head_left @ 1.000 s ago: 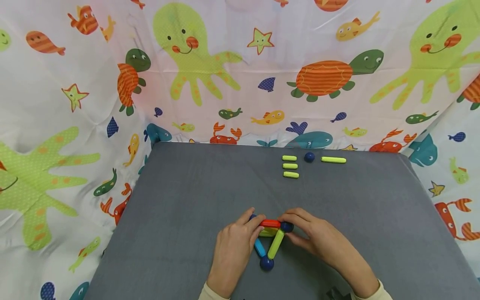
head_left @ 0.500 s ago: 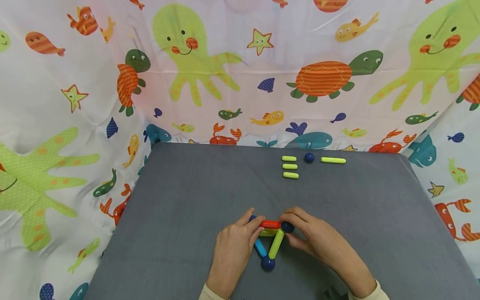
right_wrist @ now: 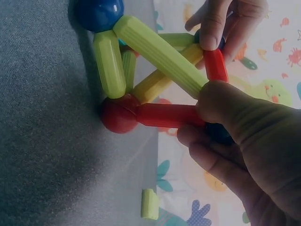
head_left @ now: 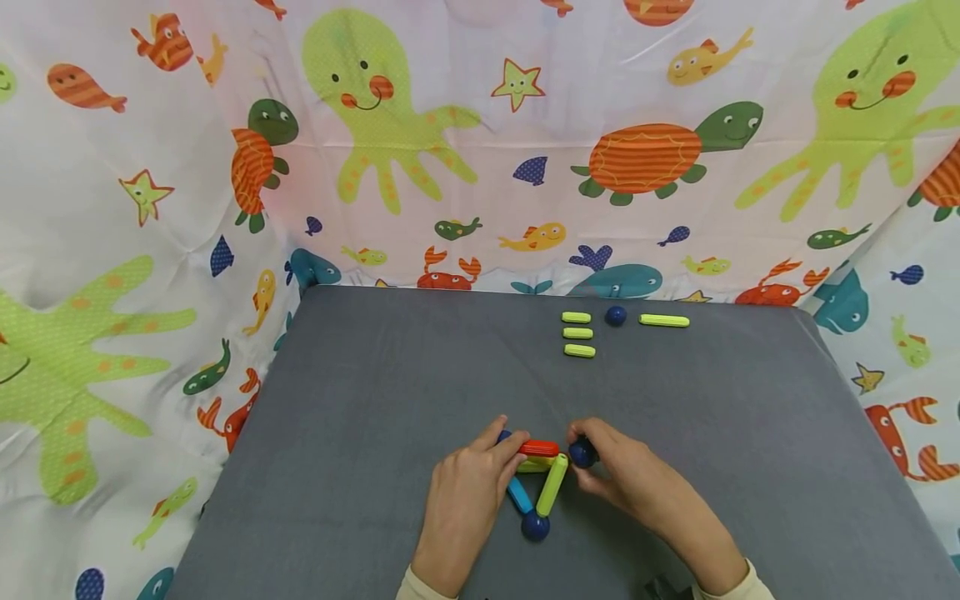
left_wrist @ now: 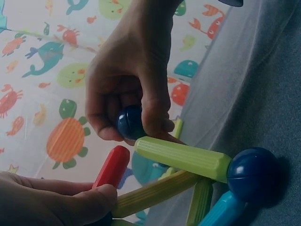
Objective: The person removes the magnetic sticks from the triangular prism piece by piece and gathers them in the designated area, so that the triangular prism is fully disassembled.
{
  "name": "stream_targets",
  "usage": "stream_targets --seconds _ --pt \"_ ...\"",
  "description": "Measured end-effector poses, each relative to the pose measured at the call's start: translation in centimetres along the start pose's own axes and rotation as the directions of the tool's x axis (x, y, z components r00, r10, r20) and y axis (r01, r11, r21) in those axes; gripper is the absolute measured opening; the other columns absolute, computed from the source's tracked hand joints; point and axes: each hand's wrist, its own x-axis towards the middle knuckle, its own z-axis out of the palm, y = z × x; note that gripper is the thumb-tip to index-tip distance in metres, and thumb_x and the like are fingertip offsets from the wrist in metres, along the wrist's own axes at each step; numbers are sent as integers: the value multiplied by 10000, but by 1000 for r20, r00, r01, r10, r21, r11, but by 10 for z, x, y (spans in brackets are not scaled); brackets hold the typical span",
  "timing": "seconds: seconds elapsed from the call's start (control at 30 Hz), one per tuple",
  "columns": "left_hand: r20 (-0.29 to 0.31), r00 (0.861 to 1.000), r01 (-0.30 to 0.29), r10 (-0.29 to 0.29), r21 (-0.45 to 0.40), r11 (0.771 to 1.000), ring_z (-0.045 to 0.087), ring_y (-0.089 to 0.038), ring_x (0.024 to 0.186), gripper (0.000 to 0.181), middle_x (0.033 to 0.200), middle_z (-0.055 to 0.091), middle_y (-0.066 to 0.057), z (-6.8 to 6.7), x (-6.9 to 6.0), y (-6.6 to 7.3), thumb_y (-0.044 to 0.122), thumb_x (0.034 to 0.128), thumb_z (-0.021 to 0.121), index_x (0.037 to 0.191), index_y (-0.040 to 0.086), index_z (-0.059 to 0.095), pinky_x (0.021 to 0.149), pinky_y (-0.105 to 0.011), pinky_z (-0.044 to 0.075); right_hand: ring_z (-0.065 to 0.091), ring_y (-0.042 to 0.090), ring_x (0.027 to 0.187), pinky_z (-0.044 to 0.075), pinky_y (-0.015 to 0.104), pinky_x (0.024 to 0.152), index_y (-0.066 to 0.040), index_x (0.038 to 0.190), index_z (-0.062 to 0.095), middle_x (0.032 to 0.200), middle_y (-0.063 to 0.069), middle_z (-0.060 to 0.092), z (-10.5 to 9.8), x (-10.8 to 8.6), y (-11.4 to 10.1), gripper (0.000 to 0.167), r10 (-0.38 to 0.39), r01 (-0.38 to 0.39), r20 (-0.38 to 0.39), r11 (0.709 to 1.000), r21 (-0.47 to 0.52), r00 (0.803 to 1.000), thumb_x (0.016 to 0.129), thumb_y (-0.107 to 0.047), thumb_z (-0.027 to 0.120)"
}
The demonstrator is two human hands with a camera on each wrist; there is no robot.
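A magnetic rod-and-ball frame stands on the grey tabletop, with a red rod (head_left: 540,448), a light green rod (head_left: 552,485), a light blue rod (head_left: 519,495) and a dark blue ball (head_left: 535,527) at its near corner. My left hand (head_left: 467,504) pinches its far-left corner, where the red rod meets another blue ball. Between thumb and fingers my right hand (head_left: 637,483) grips a blue ball (head_left: 582,452), a small gap away from the ends of the red and green rods. Lower down, a red ball (right_wrist: 120,114) joins a second red rod (right_wrist: 169,116) reaching toward my right fingers; whether it touches their ball is hidden.
Toward the back of the table lie several short green rods (head_left: 577,333), a loose blue ball (head_left: 616,316) and a longer green rod (head_left: 664,320). A sea-animal printed curtain (head_left: 480,275) hangs behind and along the sides.
My right hand has shifted slightly right, and its blue ball has come off the ends of the red and green rods. My left hand keeps its hold in nearly the same place.
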Motion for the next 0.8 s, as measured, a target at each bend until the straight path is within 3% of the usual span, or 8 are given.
stream_targets --seconds 0.3,0.53,0.63,0.8 --pt "5 1000 1 -1 -7 1000 763 -244 718 258 1339 732 -54 1 0 1 349 951 798 1201 290 807 583 -372 608 624 29 857 622 341 735 -111 1188 548 1016 -64 669 -5 3 -2 511 24 -22 -41 998 58 999 829 36 881" --pt "3 1000 4 -4 -34 999 764 -248 721 272 1350 725 -68 2 0 1 327 937 818 1204 281 809 584 -365 607 668 39 830 627 293 720 -74 1184 557 997 -43 684 -19 8 17 569 -28 20 -149 998 -54 988 771 0 942" --pt "-2 1000 -1 1 -41 999 767 -250 726 272 1347 726 -74 2 0 0 319 936 820 1205 274 810 584 -364 608 662 67 793 625 314 692 -78 1183 575 964 -18 694 -28 15 35 551 28 -45 -159 993 -105 987 784 -87 955" --pt "-8 1000 -7 7 -47 999 769 -251 731 271 1338 730 -78 2 0 0 316 934 822 1201 270 810 584 -361 608 626 142 789 597 372 690 -108 1219 578 973 32 695 -41 31 78 493 199 -215 -122 966 -144 972 869 -238 901"
